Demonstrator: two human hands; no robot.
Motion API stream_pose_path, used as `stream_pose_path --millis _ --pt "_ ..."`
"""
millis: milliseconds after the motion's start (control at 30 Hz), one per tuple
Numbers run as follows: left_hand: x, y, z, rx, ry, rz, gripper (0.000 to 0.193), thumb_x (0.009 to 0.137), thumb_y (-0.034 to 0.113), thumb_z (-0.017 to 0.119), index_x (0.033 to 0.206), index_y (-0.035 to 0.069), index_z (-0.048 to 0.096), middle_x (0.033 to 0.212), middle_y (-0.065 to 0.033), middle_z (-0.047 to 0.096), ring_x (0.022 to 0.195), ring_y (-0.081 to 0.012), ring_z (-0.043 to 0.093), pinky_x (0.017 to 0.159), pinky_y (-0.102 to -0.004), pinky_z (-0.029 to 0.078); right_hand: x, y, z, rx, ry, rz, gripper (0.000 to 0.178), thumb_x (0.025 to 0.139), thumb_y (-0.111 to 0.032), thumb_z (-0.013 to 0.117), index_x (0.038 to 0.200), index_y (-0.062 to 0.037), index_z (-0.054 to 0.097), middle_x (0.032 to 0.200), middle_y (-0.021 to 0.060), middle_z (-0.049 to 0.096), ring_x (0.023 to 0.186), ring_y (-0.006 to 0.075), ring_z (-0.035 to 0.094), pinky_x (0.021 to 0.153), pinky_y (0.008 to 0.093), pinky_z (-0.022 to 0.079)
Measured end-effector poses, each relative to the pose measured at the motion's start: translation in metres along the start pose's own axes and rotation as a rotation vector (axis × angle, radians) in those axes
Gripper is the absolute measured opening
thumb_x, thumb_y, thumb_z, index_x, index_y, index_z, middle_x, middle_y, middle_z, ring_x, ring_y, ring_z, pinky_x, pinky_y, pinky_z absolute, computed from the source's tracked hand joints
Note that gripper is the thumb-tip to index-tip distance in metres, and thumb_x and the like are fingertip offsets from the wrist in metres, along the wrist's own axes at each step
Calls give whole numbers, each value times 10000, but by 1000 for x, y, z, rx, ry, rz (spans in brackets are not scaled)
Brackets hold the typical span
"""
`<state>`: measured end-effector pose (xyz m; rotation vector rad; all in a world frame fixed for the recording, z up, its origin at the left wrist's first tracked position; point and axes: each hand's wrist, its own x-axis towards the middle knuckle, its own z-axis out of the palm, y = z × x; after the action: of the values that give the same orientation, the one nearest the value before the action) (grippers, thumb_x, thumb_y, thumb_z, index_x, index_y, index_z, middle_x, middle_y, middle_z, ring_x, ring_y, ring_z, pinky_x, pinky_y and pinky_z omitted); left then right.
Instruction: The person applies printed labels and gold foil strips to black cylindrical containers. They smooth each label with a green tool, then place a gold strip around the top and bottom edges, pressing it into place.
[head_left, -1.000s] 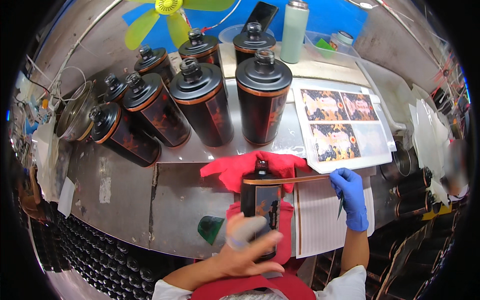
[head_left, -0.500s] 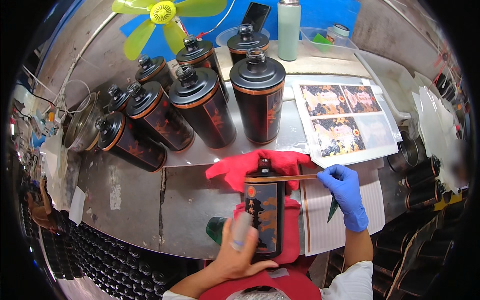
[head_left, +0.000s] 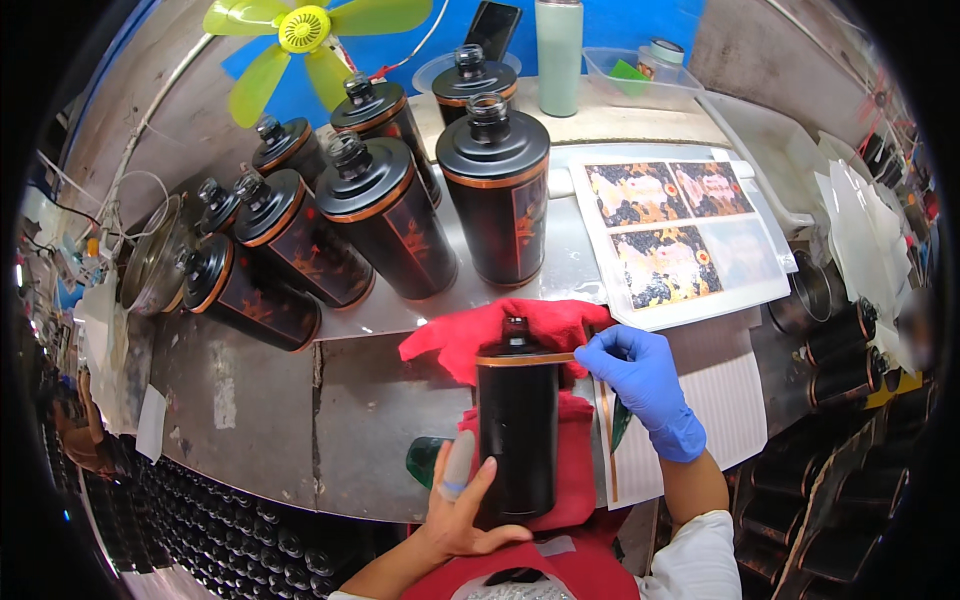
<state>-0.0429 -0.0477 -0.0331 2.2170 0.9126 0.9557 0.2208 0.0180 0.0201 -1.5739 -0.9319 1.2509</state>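
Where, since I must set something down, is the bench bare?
Left of the dark seam, bare bench fronts the front-left bottle; a smaller patch lies between seam and red cloth. Crowded: middle, the bottle on that cloth; back, more bottles; right, paper sheets.

In front of us, a bottle (head_left: 518, 430) rests on a cloth (head_left: 450, 342), neck pointing away. Our left hand (head_left: 462, 510) is at its lower left, near a flat piece (head_left: 425, 460); a strip (head_left: 528, 361) crosses its shoulder to our right hand (head_left: 640, 385). To the right we see a paper sheet (head_left: 720, 400), with printed sheets (head_left: 660, 262) behind it. Standing bottles (head_left: 395, 230) are behind and left; on the ledge (head_left: 640, 127) beyond, a flask (head_left: 558, 62) is left of a tub (head_left: 620, 97).
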Motion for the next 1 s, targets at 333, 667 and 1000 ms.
stream_pose_path --millis 333,667,1000 --pt "22 9 16 179 -112 121 732 704 458 751 1302 113 509 1341 -265 416 1263 -437 343 1003 -630 247 6 -1 9 17 -61 8 189 808 -198 714 819 -14 673 690 -11 605 656 44 526 600 201 430" --pt "19 20 8 215 -153 73 793 709 610 669 1344 177 470 1399 -303 320 1319 -436 265 1044 -636 56 8 -3 32 -4 -89 -64 186 814 -186 711 820 -5 667 674 -32 576 622 23 474 565 195 407" --pt "19 -8 10 -153 -132 26 860 664 554 741 1351 132 442 1428 -329 209 1299 -539 191 1027 -667 80 7 -7 36 -32 -74 -69 178 800 -176 724 798 -8 664 670 -33 569 616 20 463 559 193 401"
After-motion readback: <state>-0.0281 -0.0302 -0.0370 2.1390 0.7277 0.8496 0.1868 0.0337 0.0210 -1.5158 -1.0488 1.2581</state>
